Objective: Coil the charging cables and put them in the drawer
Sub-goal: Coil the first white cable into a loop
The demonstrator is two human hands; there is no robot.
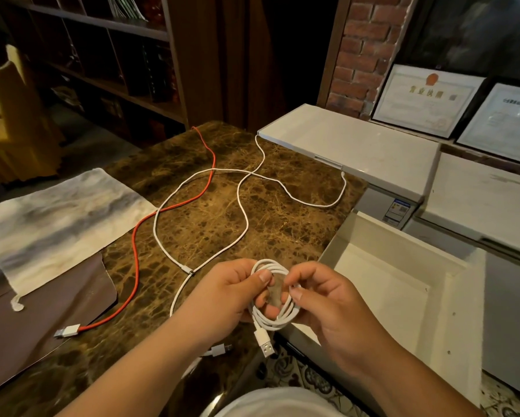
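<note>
Open drawer clear; tabletop crossed by cables

The drawer (pixel 382 284) at 3 o'clock of the hands gapes bare, nothing over its mouth. Toward 12 o'clock, a loose white cable (pixel 243 212) loops across the marble table (pixel 282 224); at 10 o'clock a red cable (pixel 136 251) and a cloth (pixel 57 224) lie.

Charging cables: three. One white cable (pixel 272 299), coiled, is in both hands at the desk's (pixel 282 236) near edge; one white cable (pixel 243 212) and one red cable (pixel 136 251) (white plug) lie loose. Hands: two. Open drawers: one (pixel 403 296), off the right edge. Framed certificates: two.
</note>
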